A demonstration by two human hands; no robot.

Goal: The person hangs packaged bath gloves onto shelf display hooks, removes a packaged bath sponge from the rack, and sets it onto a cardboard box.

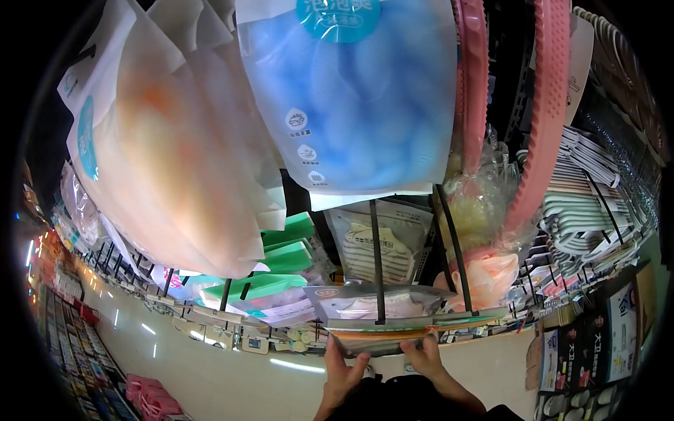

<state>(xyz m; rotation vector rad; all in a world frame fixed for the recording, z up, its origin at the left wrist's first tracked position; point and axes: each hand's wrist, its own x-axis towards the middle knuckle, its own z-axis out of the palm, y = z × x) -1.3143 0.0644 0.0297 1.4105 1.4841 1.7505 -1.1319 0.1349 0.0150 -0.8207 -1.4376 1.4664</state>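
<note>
My left hand [340, 373] and my right hand [430, 363] grip the two sides of a stack of flat plastic packets [379, 344], thumbs on the near side. The stack sits at the front of a black display hook [380, 259]. Just behind it on the hook hangs a grey clear-fronted packet [379, 306] with something pale inside. Farther back, another grey packet [382, 242] shows a striped item. Above hangs a large white bag with a blue bath puff [351, 105] showing through. Most of my fingers are hidden behind the stack.
White bags with a peach-coloured puff [182, 168] hang at left, above green-topped packets [288, 259]. Pink textured straps [540, 119] and striped hangers [586, 217] hang at right. Boxes [586, 344] stand lower right. Bare hook ends stick out along the price rail [484, 319].
</note>
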